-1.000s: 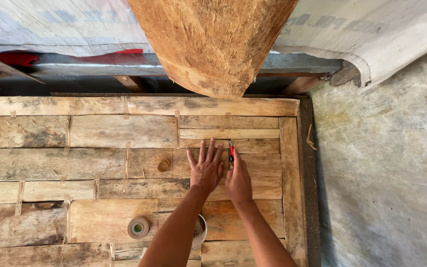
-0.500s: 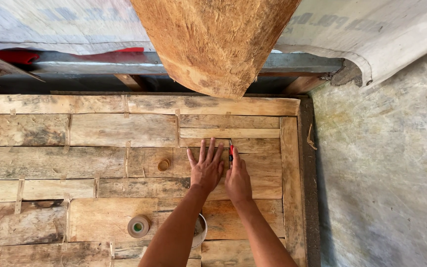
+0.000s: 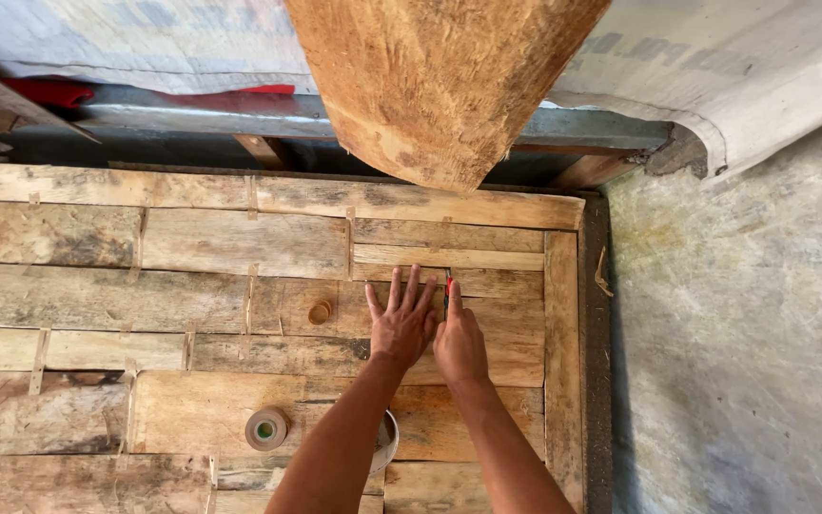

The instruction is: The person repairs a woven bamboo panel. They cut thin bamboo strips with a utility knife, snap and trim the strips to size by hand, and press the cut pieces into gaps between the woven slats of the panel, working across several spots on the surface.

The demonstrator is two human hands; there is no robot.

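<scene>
Nothing shifted since earlier frames, left hand (image 3: 400,326) laid flat, fingers spread, on wooden panel (image 3: 240,247), right hand (image 3: 459,345) closed on red-tipped tool (image 3: 448,286) just beside, tape roll (image 3: 266,428) lower left of hands.

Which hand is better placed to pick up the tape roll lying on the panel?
Left. The left hand lies flat and empty, on the side nearer the tape roll. The right hand holds a small red-tipped tool.

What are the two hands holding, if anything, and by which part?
The left hand lies flat on the patchwork wooden veneer sheet. The right hand grips a small red tool; hold mostly hidden.
</scene>
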